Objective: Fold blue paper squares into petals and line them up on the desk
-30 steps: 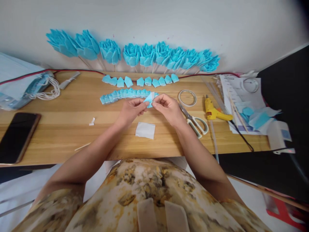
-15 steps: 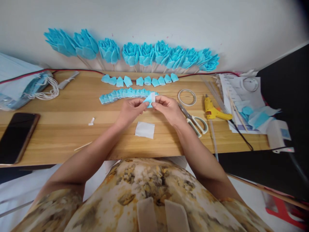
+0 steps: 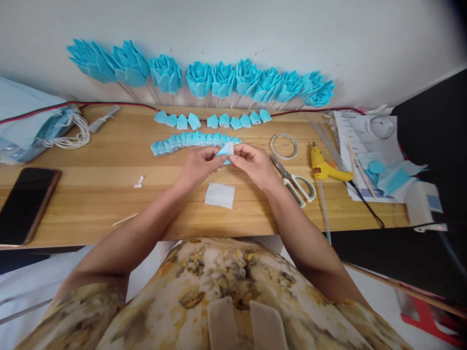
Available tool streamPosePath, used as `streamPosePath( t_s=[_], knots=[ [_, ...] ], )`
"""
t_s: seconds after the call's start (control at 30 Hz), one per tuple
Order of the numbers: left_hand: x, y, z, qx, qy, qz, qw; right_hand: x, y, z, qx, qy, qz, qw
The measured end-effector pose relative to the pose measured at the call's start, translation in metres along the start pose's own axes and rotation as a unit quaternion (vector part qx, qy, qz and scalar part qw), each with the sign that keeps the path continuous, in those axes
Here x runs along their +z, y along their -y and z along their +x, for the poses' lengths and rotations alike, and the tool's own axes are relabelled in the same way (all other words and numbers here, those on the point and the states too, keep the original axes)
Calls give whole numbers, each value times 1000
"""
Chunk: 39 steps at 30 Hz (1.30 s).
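Observation:
Between my two hands is a small piece of blue and white fabric (image 3: pixel 225 151), partly folded over, its white strip uppermost. My left hand (image 3: pixel 200 166) pinches its left side with thumb and fingers. The right side is pinched by my right hand (image 3: pixel 253 164). Just beyond my fingers runs a curved row of overlapping folded blue petals (image 3: pixel 189 140), its right end partly hidden by the hands. Separate folded petals (image 3: pixel 224 120) lie in a line behind it. A white fabric square (image 3: pixel 219 195) rests flat on the table nearer to me.
Scissors (image 3: pixel 294 181), a tape roll (image 3: pixel 284 146) and a yellow glue gun (image 3: pixel 326 165) lie right of my hands. Blue fabric flowers on sticks (image 3: pixel 223 80) lean against the wall. A phone (image 3: pixel 27 206) lies left, below a bag with white cords (image 3: pixel 71 131). Paper sheets (image 3: pixel 350 126) cover the right end.
The fabric's shape between my fingers has altered slightly, with its upper blue part now folded lower beside the white strip. Both hands keep their places; the view has shifted a little.

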State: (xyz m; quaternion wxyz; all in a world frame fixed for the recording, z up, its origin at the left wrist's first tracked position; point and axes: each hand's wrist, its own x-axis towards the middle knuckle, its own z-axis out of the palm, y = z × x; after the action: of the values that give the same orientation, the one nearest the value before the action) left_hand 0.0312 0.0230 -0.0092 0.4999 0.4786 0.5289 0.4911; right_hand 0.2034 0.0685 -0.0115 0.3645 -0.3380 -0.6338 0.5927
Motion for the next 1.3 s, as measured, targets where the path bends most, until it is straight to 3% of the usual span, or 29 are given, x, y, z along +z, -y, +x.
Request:
streamPosePath(
  t_s=[0.27,0.43,0.73,0.83,0.93,1.03,1.13,1.3],
  knots=[
    [0,-7,-2,-47,60,64,995,-2,-3,1,-4,-26,-28,999],
    [-1,-6,-1,-60,71,41,995,-3,0,-2,-64,-38,-90,993],
    [-2,0,0,-70,60,-56,994,-10,4,-2,-238,-31,-294,925],
    [-2,0,1,-74,58,-60,994,-11,1,-2,-226,-40,-297,927],
    [-2,-3,1,-74,57,-40,995,-13,1,-3,-161,-53,-246,954],
    [-1,-6,-1,-49,60,9,997,-14,3,-3,-128,-26,-205,970],
    [0,-8,-2,-19,61,67,996,-13,6,-4,-152,3,-232,961],
    [2,-10,-4,11,64,119,991,-10,5,-4,-213,-14,-314,925]
  ],
)
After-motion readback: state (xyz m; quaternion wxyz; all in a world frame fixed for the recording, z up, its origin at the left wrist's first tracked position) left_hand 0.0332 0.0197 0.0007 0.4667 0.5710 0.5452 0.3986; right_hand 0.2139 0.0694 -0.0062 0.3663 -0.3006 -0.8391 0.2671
